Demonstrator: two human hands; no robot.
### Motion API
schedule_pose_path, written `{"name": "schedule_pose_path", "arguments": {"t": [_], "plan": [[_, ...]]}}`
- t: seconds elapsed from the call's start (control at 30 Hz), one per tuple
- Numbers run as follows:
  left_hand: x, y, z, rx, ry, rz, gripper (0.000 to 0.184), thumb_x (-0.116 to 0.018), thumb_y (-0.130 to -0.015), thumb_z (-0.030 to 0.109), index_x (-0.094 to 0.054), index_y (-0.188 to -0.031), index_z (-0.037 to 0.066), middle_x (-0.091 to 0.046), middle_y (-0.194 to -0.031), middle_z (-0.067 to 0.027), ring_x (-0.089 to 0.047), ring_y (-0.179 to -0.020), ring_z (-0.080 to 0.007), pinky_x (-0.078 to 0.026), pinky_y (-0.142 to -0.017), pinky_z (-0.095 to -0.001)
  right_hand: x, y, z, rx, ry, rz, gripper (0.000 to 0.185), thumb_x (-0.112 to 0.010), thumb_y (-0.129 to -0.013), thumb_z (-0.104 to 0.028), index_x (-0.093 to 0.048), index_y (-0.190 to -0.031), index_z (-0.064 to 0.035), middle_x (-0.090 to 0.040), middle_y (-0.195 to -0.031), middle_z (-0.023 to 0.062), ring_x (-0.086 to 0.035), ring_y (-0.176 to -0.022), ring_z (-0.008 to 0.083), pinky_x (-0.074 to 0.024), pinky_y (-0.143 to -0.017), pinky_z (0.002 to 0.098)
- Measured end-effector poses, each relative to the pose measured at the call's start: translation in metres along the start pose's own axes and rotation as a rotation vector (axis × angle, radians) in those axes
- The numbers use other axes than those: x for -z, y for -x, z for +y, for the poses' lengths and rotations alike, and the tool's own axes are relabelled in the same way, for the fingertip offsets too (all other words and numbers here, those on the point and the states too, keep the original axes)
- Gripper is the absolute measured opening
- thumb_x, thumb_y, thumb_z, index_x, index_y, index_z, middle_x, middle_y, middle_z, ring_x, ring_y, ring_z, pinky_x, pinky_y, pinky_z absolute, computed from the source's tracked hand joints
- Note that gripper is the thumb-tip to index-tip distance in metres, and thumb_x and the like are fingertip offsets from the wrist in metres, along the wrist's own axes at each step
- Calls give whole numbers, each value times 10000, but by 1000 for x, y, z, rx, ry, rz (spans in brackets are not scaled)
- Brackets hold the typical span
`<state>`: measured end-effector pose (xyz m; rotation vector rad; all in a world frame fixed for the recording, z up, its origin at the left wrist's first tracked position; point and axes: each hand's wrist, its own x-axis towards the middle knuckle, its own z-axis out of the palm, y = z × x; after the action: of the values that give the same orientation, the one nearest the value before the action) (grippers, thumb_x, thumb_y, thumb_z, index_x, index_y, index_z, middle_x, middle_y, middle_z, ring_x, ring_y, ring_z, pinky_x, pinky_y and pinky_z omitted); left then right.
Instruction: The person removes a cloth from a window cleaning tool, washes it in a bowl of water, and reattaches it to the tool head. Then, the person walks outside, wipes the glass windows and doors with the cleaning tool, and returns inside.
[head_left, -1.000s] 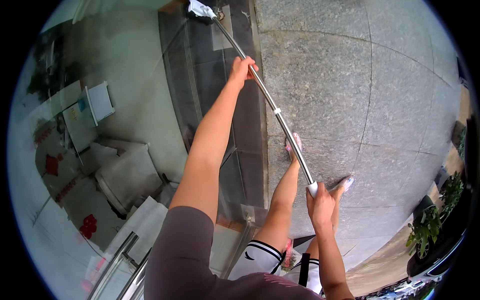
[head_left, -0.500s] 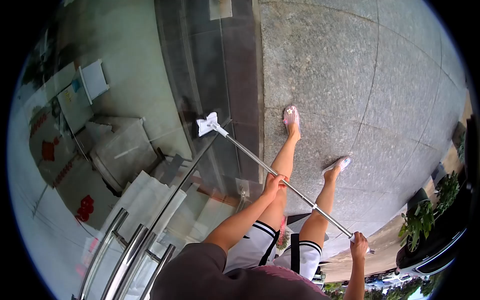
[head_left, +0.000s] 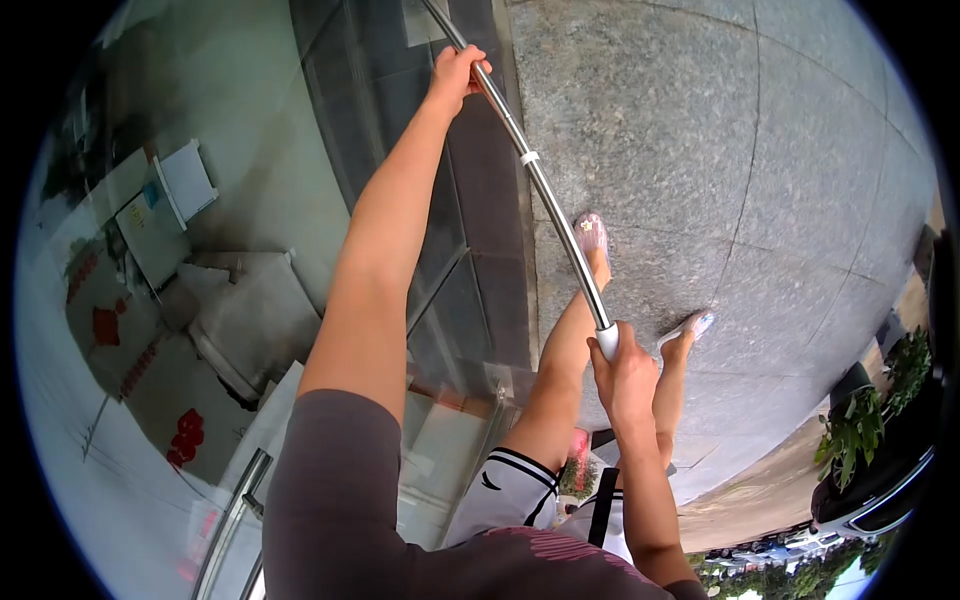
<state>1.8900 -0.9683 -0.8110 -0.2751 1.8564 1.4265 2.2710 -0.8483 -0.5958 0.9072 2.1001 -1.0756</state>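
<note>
My left hand (head_left: 460,78) is closed around the upper part of the metal pole of a window mop (head_left: 561,226), with that arm stretched far up and to the left. The mop's head is beyond the top edge of the view. My right hand (head_left: 627,375) grips the white handle end, close in front of my body. The pole slants across, from the glass front (head_left: 365,130) at upper left down to my right hand. A white collar (head_left: 529,158) sits partway along it.
Metal door handles (head_left: 232,525) stand on the glass at lower left. Grey stone paving (head_left: 650,120) runs along the dark sill (head_left: 487,200). Potted plants (head_left: 852,435) and a dark car (head_left: 890,495) are at the right. Behind the glass are boxes (head_left: 262,318).
Both hands have moved up and the mop has swung upward; its white head has left the view. My right hand has come inward to the left, and my left arm has straightened.
</note>
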Motion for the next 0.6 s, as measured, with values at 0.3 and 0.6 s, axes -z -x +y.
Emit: {"name": "schedule_pose_path", "arguments": {"t": [0.3,0.6], "plan": [[-89,266,-249,538,250,16,90,-550,-740,107,-467,-755,76,-590,-646,-87,-593,-544,-164,-492,-452,-292,-5,158,237,-128,282,-253,173,-622,-726,-134,-506,-836,-67,-589,-650,171,-584,-604,369,-463,-541,451],[-127,277,-298,664,315,121,117,-559,-756,136,-492,-817,62,-615,-710,-114,-606,-607,-183,-509,-512,-306,26,109,294,-87,411,-239,187,-634,-688,-102,-494,-802,-59,-594,-668,171,-584,-614,378,-470,-547,457]]}}
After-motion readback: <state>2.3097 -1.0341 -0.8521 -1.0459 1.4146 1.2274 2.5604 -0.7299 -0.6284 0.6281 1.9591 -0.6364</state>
